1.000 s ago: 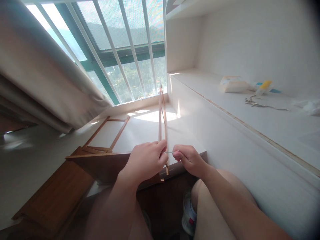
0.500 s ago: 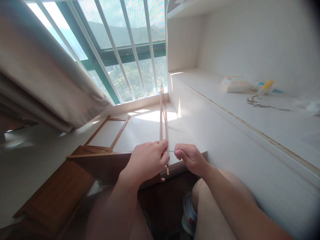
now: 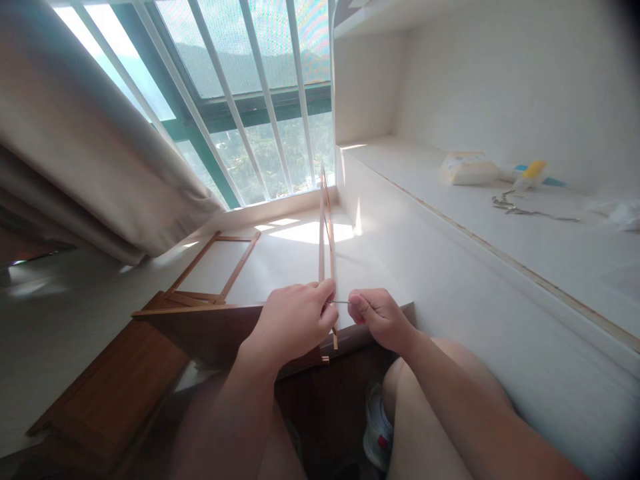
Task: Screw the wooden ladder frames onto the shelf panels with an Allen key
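Note:
My left hand (image 3: 293,323) is closed round the near end of a thin wooden frame (image 3: 325,233) made of slim strips, which stands on edge and reaches away toward the window. My right hand (image 3: 376,317) pinches a thin metal pin or tool (image 3: 341,303) that points sideways into the frame right beside my left fingers. Both hands are over the near edge of a brown wooden panel (image 3: 210,330).
A second wooden frame (image 3: 215,267) lies flat on the white surface to the left. A curtain (image 3: 85,153) hangs at left. On the white ledge (image 3: 500,220) at right lie a white packet (image 3: 467,168), a yellow-capped item (image 3: 531,170) and metal parts (image 3: 520,210). My shoe (image 3: 377,427) is below.
My right hand has shifted slightly left, bringing the metal pin closer to the frame. The left hand and frame stay almost still.

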The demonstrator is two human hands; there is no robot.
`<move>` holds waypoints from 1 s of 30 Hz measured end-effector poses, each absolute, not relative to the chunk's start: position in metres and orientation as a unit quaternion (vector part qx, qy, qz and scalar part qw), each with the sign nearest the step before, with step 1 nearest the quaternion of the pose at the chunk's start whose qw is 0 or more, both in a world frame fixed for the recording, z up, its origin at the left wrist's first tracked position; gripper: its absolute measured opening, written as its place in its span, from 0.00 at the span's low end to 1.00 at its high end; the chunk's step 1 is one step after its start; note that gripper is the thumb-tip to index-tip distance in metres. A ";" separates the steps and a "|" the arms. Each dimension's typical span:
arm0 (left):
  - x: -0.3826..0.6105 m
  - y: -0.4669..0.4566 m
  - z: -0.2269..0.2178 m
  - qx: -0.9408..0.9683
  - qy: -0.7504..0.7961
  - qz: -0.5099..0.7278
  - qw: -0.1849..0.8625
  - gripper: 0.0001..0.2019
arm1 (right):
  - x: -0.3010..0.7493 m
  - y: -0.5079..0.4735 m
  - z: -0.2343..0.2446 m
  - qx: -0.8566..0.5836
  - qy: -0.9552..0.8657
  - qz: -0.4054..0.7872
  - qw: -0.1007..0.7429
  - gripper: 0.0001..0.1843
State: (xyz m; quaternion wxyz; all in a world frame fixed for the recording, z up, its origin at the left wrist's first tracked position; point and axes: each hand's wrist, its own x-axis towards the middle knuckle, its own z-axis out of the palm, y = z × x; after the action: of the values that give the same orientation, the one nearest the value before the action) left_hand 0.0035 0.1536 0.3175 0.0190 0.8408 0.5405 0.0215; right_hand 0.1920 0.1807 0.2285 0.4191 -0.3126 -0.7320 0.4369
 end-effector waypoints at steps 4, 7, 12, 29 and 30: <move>0.004 0.154 0.317 0.840 0.542 0.019 0.019 0.06 | 0.185 0.177 0.227 -0.314 -0.676 0.499 0.442 0.28; 0.004 0.154 0.317 0.840 0.543 0.018 0.018 0.06 | 0.181 0.175 0.228 -0.321 -0.638 0.538 0.448 0.29; 0.004 0.153 0.318 0.838 0.545 0.014 0.022 0.06 | 0.177 0.174 0.230 -0.321 -0.576 0.604 0.448 0.29; 0.004 0.153 0.317 0.838 0.545 0.019 0.019 0.07 | 0.176 0.176 0.225 -0.326 -0.564 0.616 0.444 0.27; 0.004 0.153 0.317 0.838 0.545 0.018 0.021 0.06 | 0.178 0.176 0.226 -0.334 -0.599 0.575 0.446 0.27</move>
State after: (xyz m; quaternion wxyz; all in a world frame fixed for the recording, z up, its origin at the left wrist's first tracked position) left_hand 0.0042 0.1532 0.3171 0.0207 0.8377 0.5454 0.0182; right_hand 0.1782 0.1756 0.2257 0.4464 -0.3337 -0.5986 0.5753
